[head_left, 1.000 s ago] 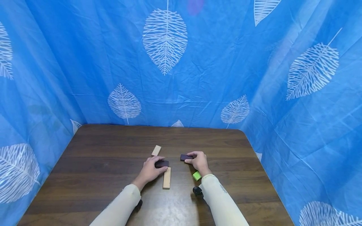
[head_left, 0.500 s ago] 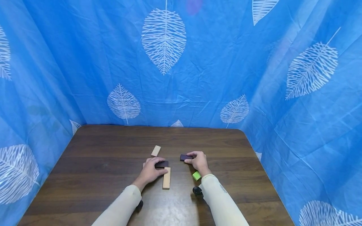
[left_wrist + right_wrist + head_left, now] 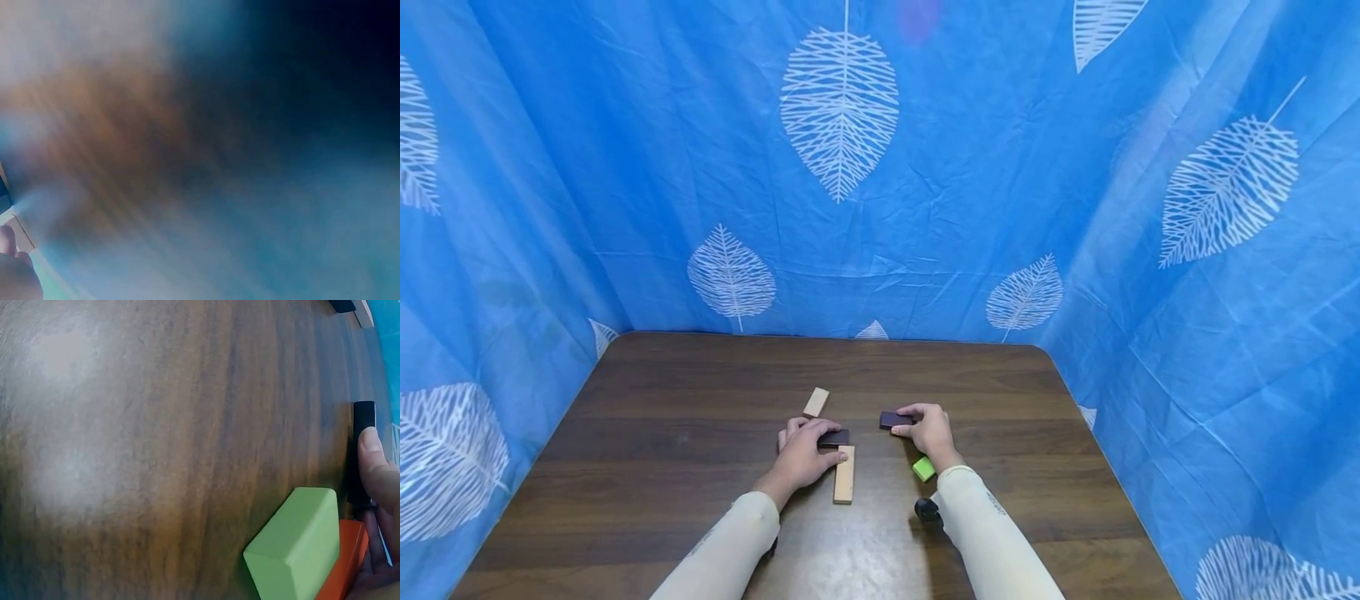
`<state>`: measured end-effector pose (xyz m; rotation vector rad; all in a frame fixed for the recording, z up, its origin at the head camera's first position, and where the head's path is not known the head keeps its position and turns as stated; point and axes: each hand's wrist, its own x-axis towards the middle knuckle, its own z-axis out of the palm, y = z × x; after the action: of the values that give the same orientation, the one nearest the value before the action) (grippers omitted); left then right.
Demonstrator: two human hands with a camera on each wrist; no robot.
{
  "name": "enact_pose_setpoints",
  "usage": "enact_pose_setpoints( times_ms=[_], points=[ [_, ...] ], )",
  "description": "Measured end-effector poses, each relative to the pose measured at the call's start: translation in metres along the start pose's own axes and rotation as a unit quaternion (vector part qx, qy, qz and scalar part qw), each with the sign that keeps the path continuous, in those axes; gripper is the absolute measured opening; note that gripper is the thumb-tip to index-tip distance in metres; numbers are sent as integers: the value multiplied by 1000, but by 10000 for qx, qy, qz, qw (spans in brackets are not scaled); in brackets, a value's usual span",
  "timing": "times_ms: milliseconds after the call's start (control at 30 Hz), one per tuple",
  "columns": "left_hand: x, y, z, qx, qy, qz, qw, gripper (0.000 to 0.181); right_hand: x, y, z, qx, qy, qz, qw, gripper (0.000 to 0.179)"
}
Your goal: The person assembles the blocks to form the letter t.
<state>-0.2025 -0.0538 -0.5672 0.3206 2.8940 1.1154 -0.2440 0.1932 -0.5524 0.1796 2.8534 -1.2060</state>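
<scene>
My left hand (image 3: 802, 458) holds a dark rectangular block (image 3: 837, 437), fingers along its far side. Its thumb lies over the near end of the gap, at the edge of a long pale wooden block (image 3: 844, 477). My right hand (image 3: 931, 435) pinches a second dark block (image 3: 895, 419), with thumb and fingers on opposite long sides. In the right wrist view that black block (image 3: 364, 456) lies on the tabletop. A green block (image 3: 923, 468) sits just by the right wrist. An orange block (image 3: 347, 556) shows beside it, hidden from the head view. The left wrist view is mostly blurred.
A shorter pale wooden block (image 3: 816, 402) lies beyond the left hand. The brown wooden table (image 3: 700, 375) ends at a blue leaf-print curtain (image 3: 925, 208) behind and at both sides. A black object (image 3: 927, 510) is at the right sleeve.
My left thumb has shifted slightly toward me, from the near side of the dark block to the long pale block's edge. My right hand and the other blocks have stayed put.
</scene>
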Motion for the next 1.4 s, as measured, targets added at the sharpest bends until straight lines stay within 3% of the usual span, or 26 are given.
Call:
enact_pose_setpoints(
  times_ms=[267,500,933,1400],
  points=[
    [-1,-1,-2,-287,-58,-107,9995,47,-1,6,3,90,-4,-442,9990,29],
    [0,0,-3,-597,-115,-241,9979,47,-1,8,0,37,-108,-567,9983,28],
    [-1,2,-2,-608,-83,-323,9976,47,0,9,3,-66,-20,-893,9960,30],
    [0,1,0,-553,-96,-303,9980,48,-7,-4,13,-20,-104,-1337,9910,29]
  ],
)
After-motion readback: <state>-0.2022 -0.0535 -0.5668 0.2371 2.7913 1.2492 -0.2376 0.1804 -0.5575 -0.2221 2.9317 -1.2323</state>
